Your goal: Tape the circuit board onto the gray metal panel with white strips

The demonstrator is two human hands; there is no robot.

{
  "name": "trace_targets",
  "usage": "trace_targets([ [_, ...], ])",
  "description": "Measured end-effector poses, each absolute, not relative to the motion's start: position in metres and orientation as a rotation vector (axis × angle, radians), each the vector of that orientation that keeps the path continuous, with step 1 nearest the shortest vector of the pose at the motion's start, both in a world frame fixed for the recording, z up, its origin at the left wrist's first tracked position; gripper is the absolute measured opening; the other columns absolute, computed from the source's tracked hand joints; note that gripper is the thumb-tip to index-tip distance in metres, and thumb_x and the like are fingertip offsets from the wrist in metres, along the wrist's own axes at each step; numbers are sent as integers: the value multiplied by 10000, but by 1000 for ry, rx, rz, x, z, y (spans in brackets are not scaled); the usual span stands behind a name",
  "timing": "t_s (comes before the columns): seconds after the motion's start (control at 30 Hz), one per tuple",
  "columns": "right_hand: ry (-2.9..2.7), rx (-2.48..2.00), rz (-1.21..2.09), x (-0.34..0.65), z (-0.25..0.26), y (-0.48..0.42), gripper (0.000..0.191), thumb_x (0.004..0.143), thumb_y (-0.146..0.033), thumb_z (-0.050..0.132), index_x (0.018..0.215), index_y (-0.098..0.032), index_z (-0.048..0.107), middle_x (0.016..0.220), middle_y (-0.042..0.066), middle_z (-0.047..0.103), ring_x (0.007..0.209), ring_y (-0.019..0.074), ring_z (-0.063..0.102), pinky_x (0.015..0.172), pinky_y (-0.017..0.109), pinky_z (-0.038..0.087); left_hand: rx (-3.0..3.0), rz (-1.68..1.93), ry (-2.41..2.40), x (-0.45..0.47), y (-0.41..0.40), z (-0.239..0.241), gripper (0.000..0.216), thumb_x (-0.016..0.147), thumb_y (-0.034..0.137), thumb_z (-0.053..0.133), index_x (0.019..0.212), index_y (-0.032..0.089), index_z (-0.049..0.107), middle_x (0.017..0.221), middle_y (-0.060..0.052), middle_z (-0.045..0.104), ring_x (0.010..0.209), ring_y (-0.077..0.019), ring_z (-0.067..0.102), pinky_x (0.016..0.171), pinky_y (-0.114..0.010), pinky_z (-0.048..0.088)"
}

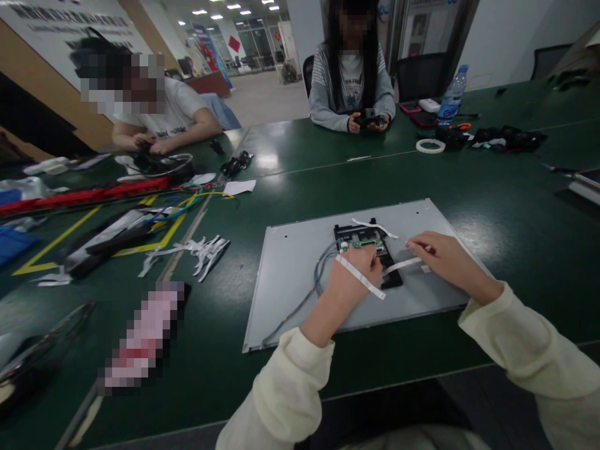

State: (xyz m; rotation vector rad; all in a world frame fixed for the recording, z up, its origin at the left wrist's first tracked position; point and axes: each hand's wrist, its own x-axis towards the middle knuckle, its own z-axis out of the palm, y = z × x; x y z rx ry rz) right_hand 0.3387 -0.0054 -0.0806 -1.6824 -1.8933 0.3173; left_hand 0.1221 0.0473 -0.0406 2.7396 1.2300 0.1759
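A flat grey panel (pixel 290 275) lies on the table before me. On it sits a black plastic frame (pixel 397 279) with a green circuit board (pixel 372 242); a grey cable (pixel 300 304) runs from it over the panel. My left hand (pixel 357 270) is over the frame, fingers curled down and mostly hidden, so what they hold cannot be made out. One white tape strip (pixel 360 277) lies across its back. My right hand (pixel 438 253), right of the frame, pinches a second strip (pixel 404 267) stretching towards the left hand. Another strip (pixel 375 226) rests on the frame's upper edge.
Left of the panel lie a pile of white strips (pixel 206 255) and a blurred pink phone-like object (pixel 145 334). Wires and a red bundle (pixel 94 195) are farther left. A tape roll (pixel 430 146) and water bottle (pixel 452 97) stand beyond. Two people sit across the table.
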Motion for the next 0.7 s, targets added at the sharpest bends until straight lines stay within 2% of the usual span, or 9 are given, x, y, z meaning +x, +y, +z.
trace_targets([
  [0.2,-1970,-1618,524,332,-78,-6,307,941,-339,414,820,-213,666,872,47,607,845,181,574,765,334,431,2767,179,1202,123,46,-41,224,887,253,420,896,159,624,730,-82,680,677,-231,660,584,-304,468],
  [0.47,-2042,-1491,530,322,-84,-7,227,933,-325,453,900,-207,644,976,63,588,954,200,519,867,380,405,2769,154,1173,124,44,-42,227,893,248,418,918,161,627,756,-95,680,730,-232,668,634,-310,480],
  [0.7,-2079,-1509,503,324,-91,-5,128,896,-289,506,844,-207,590,948,59,564,942,208,509,834,373,422,2821,137,1151,125,42,-44,224,899,258,413,926,168,617,769,-87,682,721,-236,669,614,-313,485],
])
